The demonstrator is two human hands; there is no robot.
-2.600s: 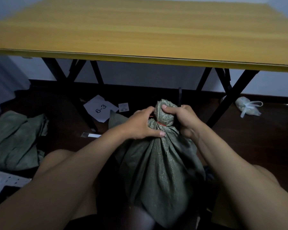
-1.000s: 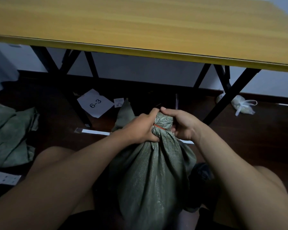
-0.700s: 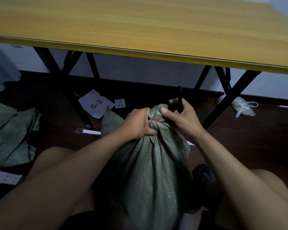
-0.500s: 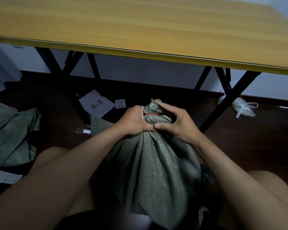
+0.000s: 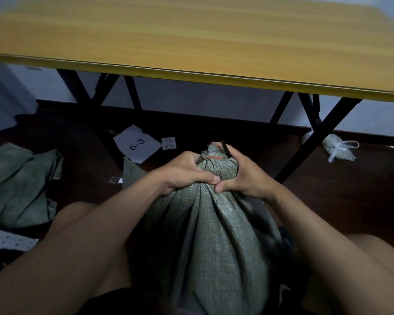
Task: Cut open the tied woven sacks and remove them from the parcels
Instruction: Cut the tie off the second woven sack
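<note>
A green woven sack [image 5: 214,228] stands upright between my knees, its neck bunched and bound by a red tie [image 5: 215,157]. My left hand [image 5: 184,170] grips the neck from the left, thumb pressed across the front. My right hand [image 5: 241,176] grips the neck from the right. A thin dark tool [image 5: 225,147] pokes up between its fingers beside the sack's tuft. The two thumbs meet just below the tie. What is inside the sack is hidden.
A yellow-topped table [image 5: 191,71] with black folding legs [image 5: 314,142] stands just ahead. On the dark floor lie a paper marked 6-3 [image 5: 135,144], a crumpled green sack [image 5: 16,185] at the left, and a tied white plastic bag [image 5: 338,150] at the right.
Both hands have shifted around the sack's neck, turning and regripping it. The right hand now wraps the neck with the dark tool showing again, and the thumbs have come together under the tie.
</note>
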